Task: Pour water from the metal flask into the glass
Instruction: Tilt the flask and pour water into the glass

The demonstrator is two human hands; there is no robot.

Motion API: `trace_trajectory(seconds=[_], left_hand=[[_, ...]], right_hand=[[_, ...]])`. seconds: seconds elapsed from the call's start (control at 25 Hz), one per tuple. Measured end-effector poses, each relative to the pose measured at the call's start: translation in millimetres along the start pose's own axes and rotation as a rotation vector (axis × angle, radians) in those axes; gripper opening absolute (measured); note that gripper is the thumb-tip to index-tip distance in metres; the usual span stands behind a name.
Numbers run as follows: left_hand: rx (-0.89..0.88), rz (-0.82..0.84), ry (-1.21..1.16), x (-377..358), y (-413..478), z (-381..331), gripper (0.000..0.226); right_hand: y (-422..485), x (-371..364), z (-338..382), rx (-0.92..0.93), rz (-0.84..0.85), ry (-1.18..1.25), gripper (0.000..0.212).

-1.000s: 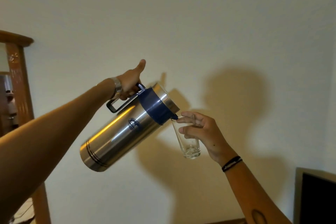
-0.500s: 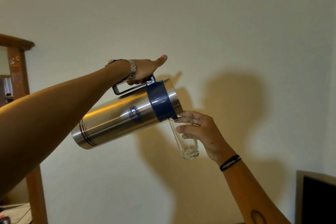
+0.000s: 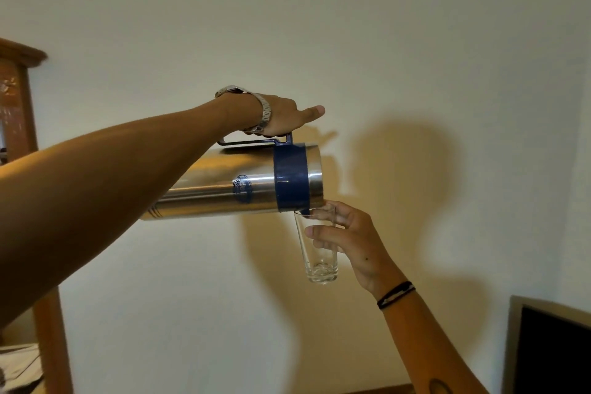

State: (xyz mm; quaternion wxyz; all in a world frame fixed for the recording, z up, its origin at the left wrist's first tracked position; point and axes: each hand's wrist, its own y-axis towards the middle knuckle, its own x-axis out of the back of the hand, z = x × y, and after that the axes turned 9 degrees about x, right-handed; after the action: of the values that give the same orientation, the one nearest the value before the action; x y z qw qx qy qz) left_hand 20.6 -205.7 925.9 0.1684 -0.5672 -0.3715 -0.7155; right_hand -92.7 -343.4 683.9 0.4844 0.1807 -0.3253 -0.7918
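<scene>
Risk of spill: blue spout lip of the tall brushed-steel flask with its navy collar [image 3: 243, 189] barely over the rim of the clear tapered drinking glass [image 3: 316, 246], both held up in mid-air before a pale wall [image 3: 415, 41]. Could overshoot with a sudden tilt, or run down the outside if the rim drifts. Could slip, too. Left hand [image 3: 281, 117] hooked through the handle, fingers curled under, thumb stretched forward. Right hand [image 3: 351, 240] wrapped around the glass, fingers clamped. No water visible inside. Flask's long axis near horizontal, mouth pointing right and slightly down.
</scene>
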Motion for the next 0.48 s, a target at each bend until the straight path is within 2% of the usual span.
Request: trace_trajectory(seconds=[0.36, 0.48], left_hand=[[-0.007, -0.022, 0.12, -6.3, 6.9, -4.6, 0.088], [-0.008, -0.017, 0.169, -6.0, 4.4, -9.2, 0.083]], right_hand=[[4.7, -1.5, -6.2, -0.002, 0.026, -0.014, 0.055], [6.5, -5.0, -11.2, -0.018, 0.024, 0.005, 0.049]])
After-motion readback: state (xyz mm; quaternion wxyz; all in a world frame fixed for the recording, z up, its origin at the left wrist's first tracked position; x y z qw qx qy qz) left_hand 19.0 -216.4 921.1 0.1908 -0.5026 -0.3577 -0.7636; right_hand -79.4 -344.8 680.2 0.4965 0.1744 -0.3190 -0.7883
